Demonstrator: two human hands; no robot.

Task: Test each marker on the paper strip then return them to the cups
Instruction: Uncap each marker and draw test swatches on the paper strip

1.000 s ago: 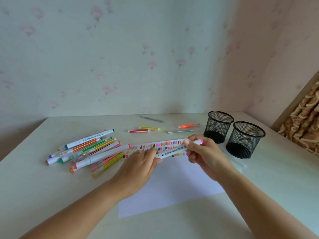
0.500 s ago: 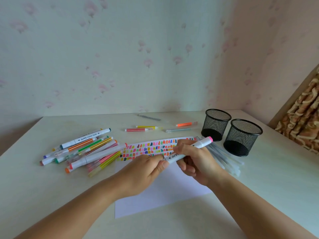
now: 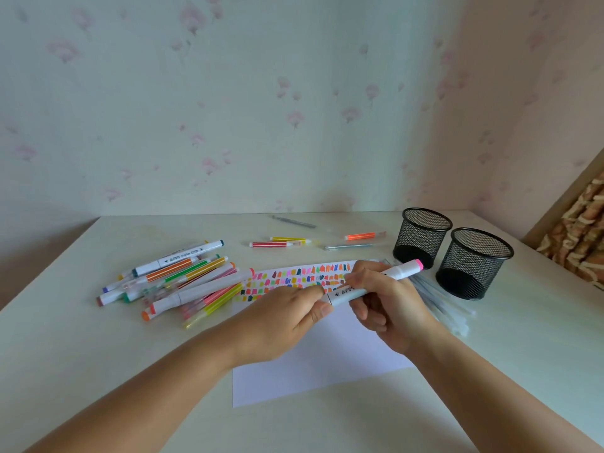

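A white marker (image 3: 397, 273) with a pink end cap lies across both hands above the paper. My right hand (image 3: 389, 305) grips its barrel, pink end pointing up right. My left hand (image 3: 287, 318) pinches the marker's lower left end between thumb and fingers; the tip or cap there is hidden. Under them a paper strip (image 3: 294, 282) covered with small colour swatches lies on a white sheet (image 3: 313, 371). Two black mesh cups (image 3: 421, 237) (image 3: 474, 261) stand at the right and look empty. A pile of markers (image 3: 176, 279) lies at the left.
Several thin pens (image 3: 281, 243) lie scattered near the back of the table, an orange one (image 3: 362, 236) by the cups. A bundle of clear pens (image 3: 441, 305) sits to the right of my right hand. The wall corner closes in behind the cups.
The marker has swung from nearly flat to tilted, pink end raised toward the cups. My left hand has shifted right to the marker's lower end, baring more of the strip.
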